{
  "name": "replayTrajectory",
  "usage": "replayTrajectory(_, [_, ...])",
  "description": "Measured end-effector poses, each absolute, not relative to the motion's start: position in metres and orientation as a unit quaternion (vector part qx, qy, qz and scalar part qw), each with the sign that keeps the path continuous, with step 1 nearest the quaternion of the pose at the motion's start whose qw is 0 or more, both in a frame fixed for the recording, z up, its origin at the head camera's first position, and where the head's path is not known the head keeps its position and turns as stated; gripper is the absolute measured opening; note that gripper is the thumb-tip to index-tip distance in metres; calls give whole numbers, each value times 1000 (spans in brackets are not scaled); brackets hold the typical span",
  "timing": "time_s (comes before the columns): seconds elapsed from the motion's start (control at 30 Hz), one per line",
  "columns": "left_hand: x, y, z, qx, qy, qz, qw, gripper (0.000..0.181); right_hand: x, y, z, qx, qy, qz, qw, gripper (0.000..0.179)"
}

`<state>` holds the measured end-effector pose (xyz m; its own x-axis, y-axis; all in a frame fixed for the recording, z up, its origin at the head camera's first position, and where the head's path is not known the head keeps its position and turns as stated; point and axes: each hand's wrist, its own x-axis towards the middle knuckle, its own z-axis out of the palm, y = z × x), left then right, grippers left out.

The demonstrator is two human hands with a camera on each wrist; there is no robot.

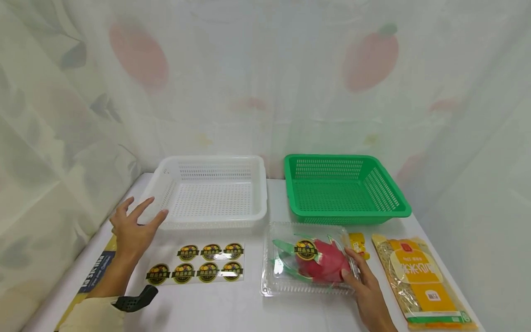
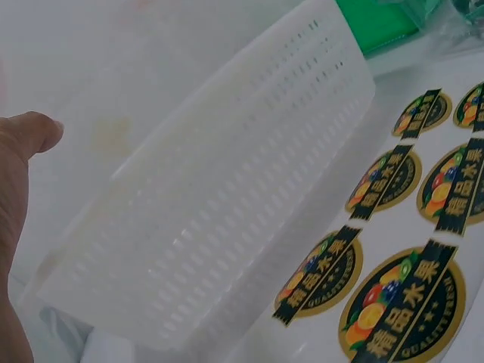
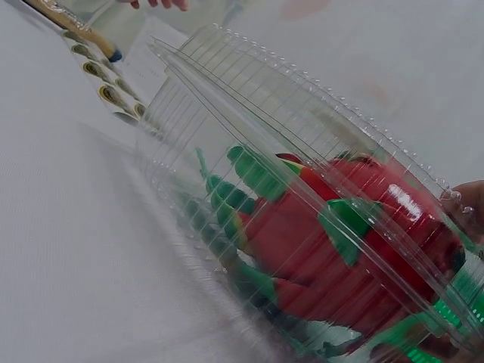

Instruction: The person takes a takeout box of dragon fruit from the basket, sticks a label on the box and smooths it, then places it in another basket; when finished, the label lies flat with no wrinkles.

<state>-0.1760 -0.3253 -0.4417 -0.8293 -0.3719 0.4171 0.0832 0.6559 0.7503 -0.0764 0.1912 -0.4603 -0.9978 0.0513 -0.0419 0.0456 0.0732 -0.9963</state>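
Note:
A clear plastic clamshell box (image 1: 286,288) holds a red dragon fruit (image 1: 325,260) with green scales. On its lid sits a round black-and-gold fruit sticker (image 1: 305,249). My right hand (image 1: 365,288) grips the box at its right side, and the right wrist view shows the fruit (image 3: 302,249) through the ribbed wall. Raised with fingers spread, my left hand (image 1: 134,230) holds nothing and is near the front left corner of a white basket (image 1: 259,214). In front of that basket lies a clear sheet of several matching stickers (image 1: 183,273).
Right of the white basket stands a green basket (image 1: 352,214), behind the box. A yellow-labelled food bag (image 1: 423,281) lies at the right edge, near a small yellow packet (image 1: 358,244). Another yellow-and-blue package (image 1: 97,272) lies partly under the left arm. Curtains hang around the table.

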Motion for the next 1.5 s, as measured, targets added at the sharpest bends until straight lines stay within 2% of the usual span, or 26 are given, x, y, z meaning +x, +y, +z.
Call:
replayTrajectory(0.13, [-181, -334, -448, 85, -869, -399, 280, 60, -76, 191, -460, -32, -736, 676, 7, 53])
replayTrajectory(0.37, [-188, -346, -454, 100, -885, -390, 236, 67, -80, 191, -459, -26, -741, 671, 16, 53])
replayTrajectory(0.7, [-203, -355, -458, 78, -898, -381, 204, 73, -81, 191, -457, -26, -745, 667, 14, 54])
replayTrajectory(1.17, [-207, -362, -467, 45, -914, -355, 193, 78, -79, 192, -462, -33, -749, 662, 5, 54])
replayTrajectory(1.5, [-208, -363, -476, 32, -907, -369, 199, 79, -75, 190, -464, -28, -718, 695, 19, 52])
